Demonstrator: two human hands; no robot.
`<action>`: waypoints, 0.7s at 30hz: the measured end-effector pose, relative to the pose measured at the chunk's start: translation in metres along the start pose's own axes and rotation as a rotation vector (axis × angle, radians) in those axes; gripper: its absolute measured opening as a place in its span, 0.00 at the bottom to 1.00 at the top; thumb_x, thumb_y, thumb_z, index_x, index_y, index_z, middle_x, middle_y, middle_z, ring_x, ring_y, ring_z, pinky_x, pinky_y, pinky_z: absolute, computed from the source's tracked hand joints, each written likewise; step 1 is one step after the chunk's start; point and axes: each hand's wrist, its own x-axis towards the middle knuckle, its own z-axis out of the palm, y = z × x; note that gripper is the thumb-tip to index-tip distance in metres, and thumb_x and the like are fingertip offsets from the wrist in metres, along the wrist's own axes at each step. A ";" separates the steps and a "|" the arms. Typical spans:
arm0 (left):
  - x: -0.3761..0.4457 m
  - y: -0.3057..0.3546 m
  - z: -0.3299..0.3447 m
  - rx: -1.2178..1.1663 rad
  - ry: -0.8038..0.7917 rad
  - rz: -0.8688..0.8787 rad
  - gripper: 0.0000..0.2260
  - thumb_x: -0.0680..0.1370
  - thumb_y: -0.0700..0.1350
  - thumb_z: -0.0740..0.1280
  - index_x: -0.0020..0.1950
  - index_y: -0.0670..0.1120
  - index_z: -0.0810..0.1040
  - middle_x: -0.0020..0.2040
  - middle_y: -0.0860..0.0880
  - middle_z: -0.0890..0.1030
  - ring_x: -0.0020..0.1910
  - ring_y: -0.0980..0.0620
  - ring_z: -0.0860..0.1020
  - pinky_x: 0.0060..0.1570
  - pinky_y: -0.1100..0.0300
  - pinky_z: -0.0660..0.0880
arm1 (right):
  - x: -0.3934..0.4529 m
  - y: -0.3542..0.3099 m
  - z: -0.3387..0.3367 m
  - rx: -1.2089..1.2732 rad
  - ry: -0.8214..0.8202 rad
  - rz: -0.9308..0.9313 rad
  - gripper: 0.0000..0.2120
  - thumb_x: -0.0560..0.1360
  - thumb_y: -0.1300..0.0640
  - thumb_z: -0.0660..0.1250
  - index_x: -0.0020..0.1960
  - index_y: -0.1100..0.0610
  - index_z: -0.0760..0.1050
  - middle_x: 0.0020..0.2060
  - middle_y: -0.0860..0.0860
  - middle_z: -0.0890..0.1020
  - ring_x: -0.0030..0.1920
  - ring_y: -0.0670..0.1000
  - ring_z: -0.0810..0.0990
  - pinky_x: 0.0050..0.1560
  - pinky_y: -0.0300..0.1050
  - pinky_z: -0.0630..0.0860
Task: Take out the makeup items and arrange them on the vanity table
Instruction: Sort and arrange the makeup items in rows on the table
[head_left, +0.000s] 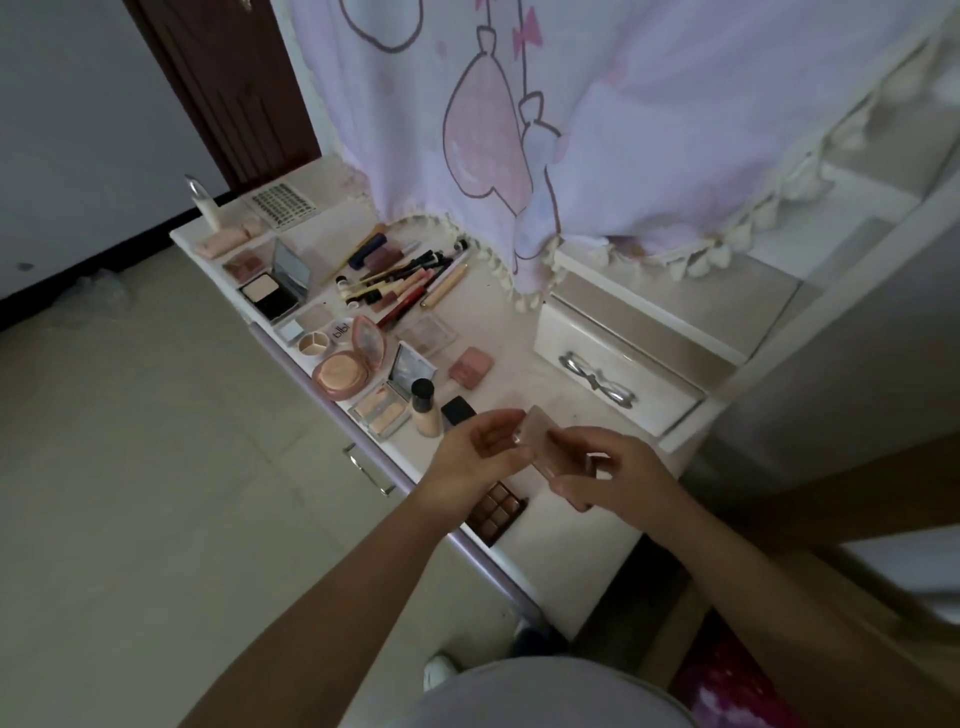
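Currently a small palette (540, 441) is pinched between left hand (478, 457) and right hand (613, 478) above the table (571, 525) edge, likely being arranged; a free spot near the compacts (343, 374) is needed next.

A lilac cloth (597, 119) printed with pink balloons and edged with cream tassels hangs over the back of the table, beside a dark wooden door (228, 88), above a pale tiled floor (130, 467).
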 end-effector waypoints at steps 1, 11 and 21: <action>-0.002 -0.001 0.000 -0.001 -0.003 -0.004 0.16 0.72 0.29 0.65 0.58 0.39 0.73 0.47 0.47 0.79 0.46 0.53 0.78 0.46 0.67 0.76 | -0.001 0.000 0.002 0.001 0.002 0.012 0.18 0.66 0.60 0.72 0.47 0.41 0.72 0.43 0.35 0.77 0.46 0.39 0.76 0.44 0.31 0.74; -0.026 -0.029 -0.015 -0.121 0.010 -0.147 0.15 0.74 0.28 0.60 0.57 0.41 0.76 0.38 0.52 0.85 0.39 0.56 0.82 0.44 0.63 0.79 | -0.007 0.014 -0.004 0.297 -0.019 0.212 0.13 0.70 0.60 0.66 0.54 0.59 0.78 0.45 0.53 0.82 0.48 0.49 0.80 0.49 0.38 0.77; -0.051 -0.108 0.001 0.042 0.046 -0.443 0.14 0.72 0.26 0.64 0.54 0.39 0.76 0.44 0.46 0.81 0.33 0.60 0.81 0.39 0.67 0.78 | -0.032 0.096 0.010 0.554 0.046 0.616 0.17 0.80 0.52 0.50 0.49 0.55 0.76 0.48 0.53 0.80 0.50 0.52 0.78 0.54 0.49 0.72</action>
